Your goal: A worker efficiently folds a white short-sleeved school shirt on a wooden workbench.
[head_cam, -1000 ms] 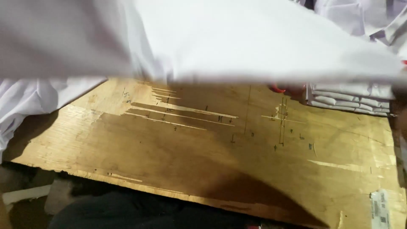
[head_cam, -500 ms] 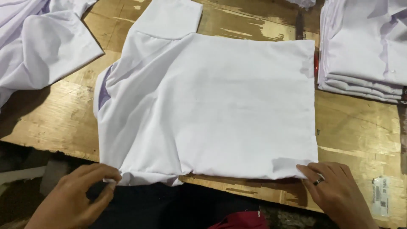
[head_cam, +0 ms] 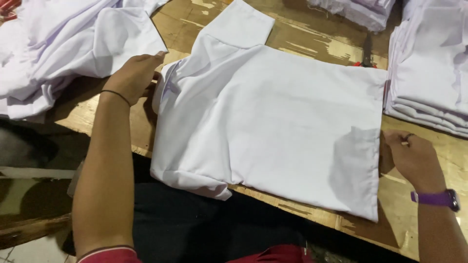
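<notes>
Two bare hands are seen at the sides of a white shirt [head_cam: 273, 126] that is spread flat on a wooden table [head_cam: 429, 224]. Nearest the camera, at 6 o'clock, dark trousers [head_cam: 204, 229] and a strip of red cloth [head_cam: 278, 255] are seen below the table's edge, and the shirt's near edge hangs slightly over that edge. At 4 o'clock the right hand [head_cam: 414, 158] is held at the shirt's right edge, its fingers curled and its fingertips [head_cam: 392, 139] just beside the cloth; whether the edge is pinched cannot be told. A ring is worn on one finger, and a purple watch [head_cam: 438, 198] is worn on the wrist. At 10 o'clock the left hand [head_cam: 134, 75] is laid at the shirt's left side, near the shoulder, with fingers loosely bent and touching the fabric there; nothing is seen clamped in it. A thin dark band [head_cam: 116, 95] is worn on that wrist. One short sleeve [head_cam: 239, 27] is stretched out toward 12 o'clock. Further off, at 10 to 11 o'clock, a loose heap of white garments [head_cam: 63, 44] is piled. At 2 o'clock a neat stack of folded white shirts [head_cam: 431, 73] is set just beside the spread shirt's right edge. Between them, red-handled scissors [head_cam: 366, 53] are partly seen.
</notes>
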